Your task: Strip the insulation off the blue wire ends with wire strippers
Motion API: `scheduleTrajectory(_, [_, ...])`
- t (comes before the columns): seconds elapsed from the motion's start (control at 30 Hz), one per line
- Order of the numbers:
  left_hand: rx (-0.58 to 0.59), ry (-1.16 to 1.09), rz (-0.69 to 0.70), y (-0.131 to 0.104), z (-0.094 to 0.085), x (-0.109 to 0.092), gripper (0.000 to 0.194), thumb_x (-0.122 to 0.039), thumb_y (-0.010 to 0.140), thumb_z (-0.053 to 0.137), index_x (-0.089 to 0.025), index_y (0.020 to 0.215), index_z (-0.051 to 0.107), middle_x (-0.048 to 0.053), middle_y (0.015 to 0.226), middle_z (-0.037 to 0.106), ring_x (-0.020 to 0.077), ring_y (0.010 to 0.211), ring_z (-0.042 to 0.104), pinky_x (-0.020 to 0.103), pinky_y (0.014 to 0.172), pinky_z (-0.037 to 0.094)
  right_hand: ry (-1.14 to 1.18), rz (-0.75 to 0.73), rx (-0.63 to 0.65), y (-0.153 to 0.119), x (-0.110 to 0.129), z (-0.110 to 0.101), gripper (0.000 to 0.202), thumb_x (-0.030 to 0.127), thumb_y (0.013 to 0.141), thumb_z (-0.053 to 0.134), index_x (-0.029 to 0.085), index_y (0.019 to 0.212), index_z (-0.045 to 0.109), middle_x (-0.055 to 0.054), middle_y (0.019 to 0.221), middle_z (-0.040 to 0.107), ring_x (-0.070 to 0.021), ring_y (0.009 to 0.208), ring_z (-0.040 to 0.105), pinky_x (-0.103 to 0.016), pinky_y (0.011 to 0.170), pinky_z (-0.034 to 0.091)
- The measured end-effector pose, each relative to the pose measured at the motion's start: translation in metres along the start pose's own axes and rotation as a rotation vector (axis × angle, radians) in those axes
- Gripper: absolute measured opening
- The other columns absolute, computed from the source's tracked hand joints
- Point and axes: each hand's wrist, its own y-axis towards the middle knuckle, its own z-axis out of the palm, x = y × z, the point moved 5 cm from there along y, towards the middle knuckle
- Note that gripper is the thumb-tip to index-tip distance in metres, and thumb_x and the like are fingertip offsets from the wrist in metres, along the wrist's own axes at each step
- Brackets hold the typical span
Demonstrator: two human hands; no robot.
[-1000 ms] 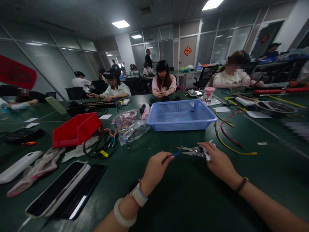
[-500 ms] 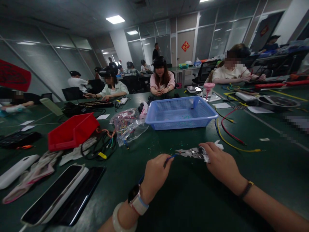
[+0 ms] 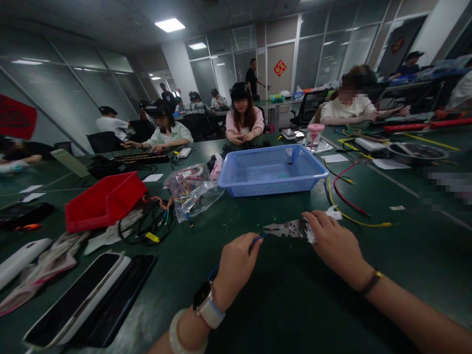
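Note:
My left hand (image 3: pixel 238 260) is closed, pinching a blue wire (image 3: pixel 260 238) near its end. Part of the same wire shows behind the wrist. The wire's tip lies at the jaws of a metal wire stripper (image 3: pixel 289 229); whether the jaws touch it is too small to tell. My right hand (image 3: pixel 334 243) is wrapped round the stripper's handles, which are mostly hidden, with something white around them. Beyond both hands stands a blue plastic basket (image 3: pixel 273 189) with small green bits inside. Similar bits lie on the green table (image 3: pixel 280 295).
To the left are a red bin (image 3: pixel 106 201), a clear bag of wires (image 3: pixel 195 191), black cables, gloves (image 3: pixel 55 275) and two phones (image 3: pixel 114 305). Loose red and yellow wires (image 3: pixel 346 211) lie at the right. People sit across the table.
The view has shifted slightly, so most things appear a little further left. Both hands keep their hold on the blue wire and the stripper. A person in the background has moved right.

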Motion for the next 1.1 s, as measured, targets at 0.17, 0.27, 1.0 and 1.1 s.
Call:
scheduleTrajectory(0.17, [0.005, -0.012, 0.049, 0.001, 0.001, 0.001, 0.023, -0.026, 0.095, 0.047, -0.020, 0.107, 0.065, 0.003, 0.100, 0.070, 0.0175, 0.090, 0.066, 0.032, 0.080, 0.053, -0.005, -0.007, 0.013, 0.000, 0.001, 0.001, 0.046, 0.007, 0.082, 0.041, 0.018, 0.126, 0.049, -0.015, 0.118, 0.059, -0.0250, 0.091, 0.061, -0.031, 0.060, 0.054])
scheduleTrajectory(0.27, [0.012, 0.007, 0.061, 0.001, 0.002, 0.001, 0.022, -0.026, 0.095, 0.047, -0.019, 0.103, 0.067, 0.003, 0.096, 0.070, 0.0175, 0.086, 0.066, 0.032, 0.076, 0.053, 0.047, -0.007, 0.017, -0.001, 0.001, 0.003, 0.051, 0.007, 0.079, 0.044, 0.019, 0.128, 0.047, -0.015, 0.122, 0.057, -0.0261, 0.094, 0.060, -0.032, 0.060, 0.055])
scheduleTrajectory(1.0, [-0.168, -0.014, 0.235, -0.002, -0.007, -0.010, 0.029, -0.031, 0.098, 0.043, -0.018, 0.104, 0.068, 0.003, 0.077, 0.065, 0.0129, 0.067, 0.057, 0.023, 0.061, 0.044, 0.584, 0.067, 0.468, 0.000, -0.001, -0.012, 0.030, 0.038, 0.091, 0.041, 0.023, 0.080, 0.064, -0.004, 0.079, 0.068, -0.0166, 0.069, 0.063, -0.026, 0.060, 0.043])
scheduleTrajectory(1.1, [-0.210, -0.034, 0.243, -0.004, -0.009, -0.012, 0.031, -0.031, 0.098, 0.042, -0.017, 0.106, 0.068, 0.003, 0.074, 0.063, 0.0122, 0.064, 0.055, 0.022, 0.058, 0.043, 0.711, 0.100, 0.577, -0.002, 0.003, -0.015, 0.032, 0.043, 0.089, 0.044, 0.020, 0.074, 0.061, -0.004, 0.070, 0.065, -0.0142, 0.059, 0.058, -0.024, 0.052, 0.039])
